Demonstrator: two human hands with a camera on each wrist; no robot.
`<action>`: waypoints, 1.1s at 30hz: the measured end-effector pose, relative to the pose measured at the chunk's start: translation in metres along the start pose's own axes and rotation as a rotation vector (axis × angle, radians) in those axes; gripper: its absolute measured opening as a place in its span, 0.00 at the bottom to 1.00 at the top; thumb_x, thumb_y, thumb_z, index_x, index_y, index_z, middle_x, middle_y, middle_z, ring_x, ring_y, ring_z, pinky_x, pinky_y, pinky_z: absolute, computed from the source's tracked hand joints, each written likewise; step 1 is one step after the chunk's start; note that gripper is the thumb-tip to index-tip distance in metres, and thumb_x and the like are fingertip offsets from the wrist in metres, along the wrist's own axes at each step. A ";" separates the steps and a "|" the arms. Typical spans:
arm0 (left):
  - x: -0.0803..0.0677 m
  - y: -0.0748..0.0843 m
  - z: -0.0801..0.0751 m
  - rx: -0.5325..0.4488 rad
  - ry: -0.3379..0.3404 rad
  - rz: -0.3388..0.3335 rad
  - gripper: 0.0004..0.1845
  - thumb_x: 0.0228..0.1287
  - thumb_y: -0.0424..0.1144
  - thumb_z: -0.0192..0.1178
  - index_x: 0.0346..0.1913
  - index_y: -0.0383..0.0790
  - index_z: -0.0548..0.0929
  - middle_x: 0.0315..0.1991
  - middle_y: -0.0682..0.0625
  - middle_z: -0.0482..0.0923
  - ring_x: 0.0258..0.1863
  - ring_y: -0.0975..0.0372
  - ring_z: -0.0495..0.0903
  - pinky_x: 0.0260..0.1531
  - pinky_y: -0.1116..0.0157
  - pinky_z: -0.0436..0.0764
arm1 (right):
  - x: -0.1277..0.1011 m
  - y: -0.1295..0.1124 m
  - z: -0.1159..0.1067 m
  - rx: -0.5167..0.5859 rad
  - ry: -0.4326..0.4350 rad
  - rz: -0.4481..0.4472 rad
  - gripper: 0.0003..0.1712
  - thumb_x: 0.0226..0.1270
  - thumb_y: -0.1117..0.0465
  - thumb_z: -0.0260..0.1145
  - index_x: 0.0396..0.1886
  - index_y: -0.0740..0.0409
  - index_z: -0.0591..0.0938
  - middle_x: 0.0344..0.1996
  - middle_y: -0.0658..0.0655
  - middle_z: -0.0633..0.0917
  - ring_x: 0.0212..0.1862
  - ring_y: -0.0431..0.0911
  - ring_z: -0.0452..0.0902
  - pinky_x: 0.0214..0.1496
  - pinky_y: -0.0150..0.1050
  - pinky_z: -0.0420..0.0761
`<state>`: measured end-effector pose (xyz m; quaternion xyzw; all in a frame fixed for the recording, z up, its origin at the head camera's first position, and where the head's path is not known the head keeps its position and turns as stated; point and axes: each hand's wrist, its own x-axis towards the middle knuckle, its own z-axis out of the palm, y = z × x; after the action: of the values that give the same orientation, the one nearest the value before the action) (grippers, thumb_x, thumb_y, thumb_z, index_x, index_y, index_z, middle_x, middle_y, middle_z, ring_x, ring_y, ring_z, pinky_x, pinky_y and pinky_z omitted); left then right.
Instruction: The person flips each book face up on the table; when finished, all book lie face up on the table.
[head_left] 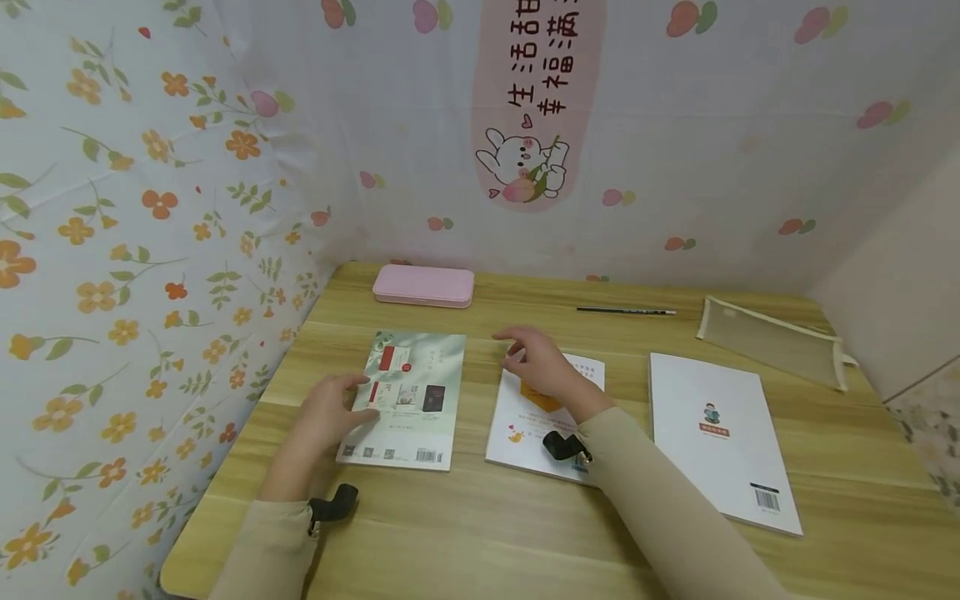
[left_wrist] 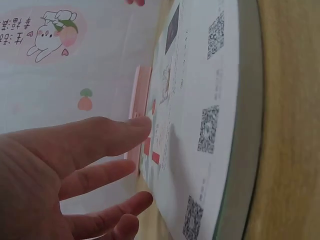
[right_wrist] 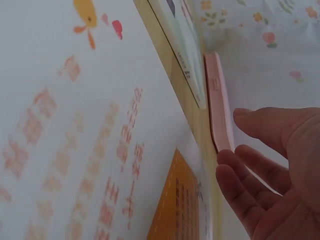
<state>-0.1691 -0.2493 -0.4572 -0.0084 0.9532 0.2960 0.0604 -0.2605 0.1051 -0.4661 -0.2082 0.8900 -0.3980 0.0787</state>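
Note:
My left hand hovers at the left edge of a pale green book, its thumb and fingers spread apart. In the left wrist view, nothing lies between those fingers, and the book's thick page edge faces the camera. Whether a fingertip touches the cover cannot be told. Over the upper part of a white book with an orange patch is my right hand, fingers loosely bent and holding nothing. That hand and its sleeve hide part of this book. The right wrist view shows relaxed fingers beyond the printed cover.
A pink pencil case lies at the back left of the wooden table. Behind the books is a black pencil. To the right are another white book and a beige mesh pouch. Patterned curtains border the table.

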 end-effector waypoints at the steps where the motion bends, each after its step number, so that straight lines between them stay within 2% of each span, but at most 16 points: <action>1: -0.001 -0.001 -0.001 0.011 -0.006 0.005 0.32 0.60 0.41 0.75 0.66 0.33 0.79 0.63 0.30 0.76 0.63 0.38 0.74 0.62 0.39 0.73 | 0.003 -0.002 0.002 -0.005 -0.004 -0.003 0.27 0.73 0.64 0.67 0.71 0.55 0.77 0.69 0.60 0.75 0.51 0.51 0.81 0.45 0.40 0.83; 5: -0.005 -0.005 -0.002 0.035 -0.024 0.026 0.33 0.56 0.41 0.77 0.65 0.34 0.80 0.62 0.29 0.77 0.62 0.38 0.75 0.61 0.39 0.74 | 0.012 -0.006 0.009 -0.016 -0.024 -0.009 0.28 0.72 0.65 0.68 0.70 0.56 0.77 0.68 0.60 0.76 0.56 0.53 0.80 0.50 0.42 0.84; 9: -0.007 -0.005 -0.001 0.036 -0.040 0.042 0.34 0.55 0.41 0.78 0.65 0.36 0.80 0.62 0.29 0.76 0.62 0.37 0.75 0.61 0.38 0.74 | 0.023 -0.006 0.014 -0.023 -0.026 -0.037 0.27 0.71 0.66 0.69 0.69 0.59 0.78 0.68 0.62 0.76 0.62 0.56 0.78 0.60 0.48 0.82; 15: -0.014 -0.007 -0.001 0.045 -0.053 0.071 0.34 0.54 0.40 0.79 0.64 0.36 0.81 0.60 0.30 0.74 0.59 0.39 0.75 0.60 0.39 0.75 | 0.038 -0.006 0.027 -0.135 -0.039 -0.133 0.28 0.69 0.68 0.69 0.68 0.64 0.78 0.68 0.68 0.76 0.69 0.60 0.73 0.72 0.53 0.73; 21: -0.027 -0.016 -0.002 0.053 -0.075 0.063 0.32 0.53 0.41 0.80 0.61 0.36 0.83 0.54 0.34 0.76 0.50 0.47 0.76 0.55 0.44 0.77 | 0.048 -0.014 0.040 -0.208 -0.116 -0.159 0.29 0.71 0.66 0.67 0.70 0.64 0.75 0.71 0.67 0.75 0.76 0.61 0.66 0.80 0.54 0.61; 25: -0.030 -0.020 -0.002 0.074 -0.081 0.059 0.33 0.52 0.42 0.81 0.62 0.38 0.83 0.52 0.36 0.77 0.46 0.50 0.76 0.51 0.47 0.77 | 0.051 -0.015 0.045 -0.253 -0.149 -0.144 0.28 0.73 0.62 0.67 0.70 0.60 0.77 0.72 0.63 0.74 0.76 0.60 0.64 0.80 0.54 0.59; 29: -0.026 -0.019 -0.003 0.092 -0.095 0.099 0.38 0.49 0.45 0.83 0.65 0.39 0.82 0.51 0.36 0.77 0.45 0.51 0.76 0.50 0.48 0.78 | 0.052 -0.014 0.042 -0.259 -0.122 -0.106 0.25 0.71 0.61 0.70 0.67 0.57 0.80 0.73 0.61 0.75 0.75 0.60 0.64 0.78 0.52 0.64; 33: -0.023 -0.018 -0.004 0.078 -0.138 0.100 0.44 0.44 0.46 0.84 0.68 0.40 0.80 0.51 0.36 0.76 0.46 0.51 0.76 0.50 0.50 0.77 | 0.054 -0.010 0.041 -0.269 -0.116 -0.116 0.25 0.70 0.62 0.71 0.66 0.58 0.81 0.73 0.61 0.74 0.75 0.60 0.65 0.77 0.52 0.64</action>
<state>-0.1463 -0.2672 -0.4611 0.0621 0.9569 0.2611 0.1113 -0.2935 0.0478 -0.4845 -0.2904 0.9157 -0.2666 0.0784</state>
